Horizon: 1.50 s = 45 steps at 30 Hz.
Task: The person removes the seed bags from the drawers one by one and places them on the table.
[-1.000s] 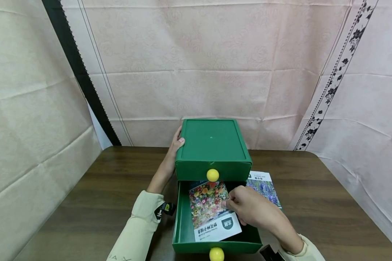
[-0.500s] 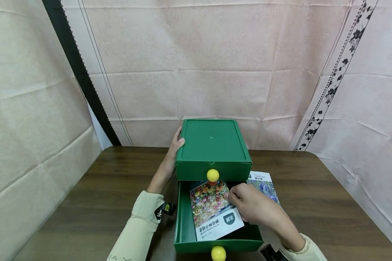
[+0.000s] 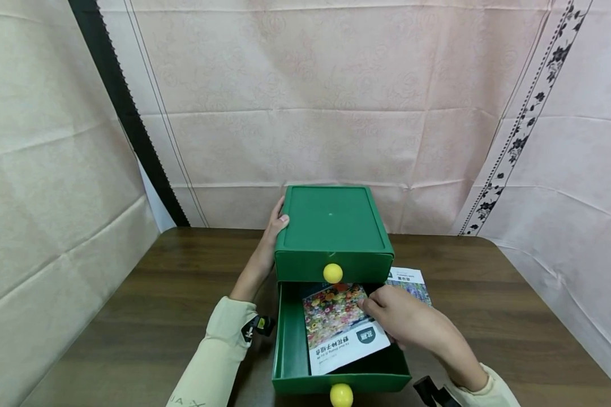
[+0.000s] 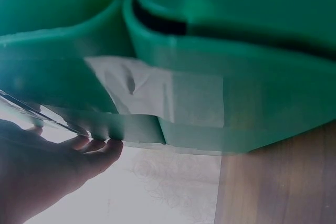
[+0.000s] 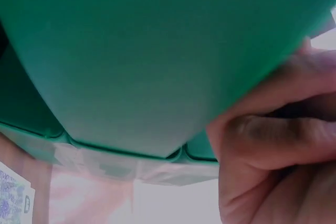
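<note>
A green two-tier drawer box (image 3: 331, 217) stands on the table, its lower drawer (image 3: 291, 345) pulled out toward me. In that drawer a flower-printed seed packet (image 3: 333, 319) lies tilted, its white end (image 3: 347, 347) near the drawer front. My right hand (image 3: 404, 316) reaches over the drawer's right wall and pinches the packet's right edge between thumb and fingers. My left hand (image 3: 271, 237) rests against the box's left side. The left wrist view shows the fingers (image 4: 107, 150) lying fairly straight along that green side.
Another packet with a purple flower print (image 3: 411, 285) lies on the wooden table (image 3: 499, 316), right of the box. Yellow ball knobs (image 3: 332, 273) stick out from both drawer fronts. A patterned cloth (image 3: 305, 113) hangs behind the table.
My right hand has moved slightly right, drawing the seed packet right with it and tilting it more. The lower drawer has shifted a little right. My left hand has stayed in place.
</note>
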### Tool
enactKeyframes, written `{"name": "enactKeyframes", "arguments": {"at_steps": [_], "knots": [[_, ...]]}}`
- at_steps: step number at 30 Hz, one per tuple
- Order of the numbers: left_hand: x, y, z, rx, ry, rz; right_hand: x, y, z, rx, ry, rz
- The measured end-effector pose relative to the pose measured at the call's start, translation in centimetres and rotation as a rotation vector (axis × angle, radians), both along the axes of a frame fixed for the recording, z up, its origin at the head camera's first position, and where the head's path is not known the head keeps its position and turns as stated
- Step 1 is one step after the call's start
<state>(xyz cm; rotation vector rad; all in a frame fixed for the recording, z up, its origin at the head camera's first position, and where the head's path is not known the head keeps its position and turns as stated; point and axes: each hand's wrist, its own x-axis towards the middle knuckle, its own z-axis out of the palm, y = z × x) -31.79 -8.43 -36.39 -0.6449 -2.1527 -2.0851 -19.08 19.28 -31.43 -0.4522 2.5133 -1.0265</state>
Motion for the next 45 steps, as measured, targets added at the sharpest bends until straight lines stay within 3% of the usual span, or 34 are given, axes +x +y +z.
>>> {"name": "enactKeyframes", "arguments": {"at_steps": [5,13,23,28,33,36,45], "knots": [[0.0,0.0,0.0,0.004,-0.001,0.007,-0.6,0.8,0.3,-0.01,-0.026,0.036],[0.1,0.0,0.1,0.01,-0.007,0.001,-1.4,2.1,0.3,-0.146,-0.085,0.118],[0.1,0.2,0.1,-0.003,-0.022,0.004,-1.3,3.1,0.5,-0.061,-0.002,0.163],[0.1,0.2,0.0,-0.004,-0.019,0.004,-1.5,3.6,0.6,-0.095,-0.041,0.195],[-0.1,0.3,-0.2,-0.007,-0.016,0.004,-2.1,4.2,0.5,-0.198,-0.104,0.259],[-0.1,0.3,-0.1,-0.005,-0.017,0.001,-2.1,4.5,0.5,-0.248,-0.154,0.266],[0.0,0.2,0.2,0.009,0.004,-0.007,-1.8,4.4,1.3,-0.317,-0.195,0.296]]}}
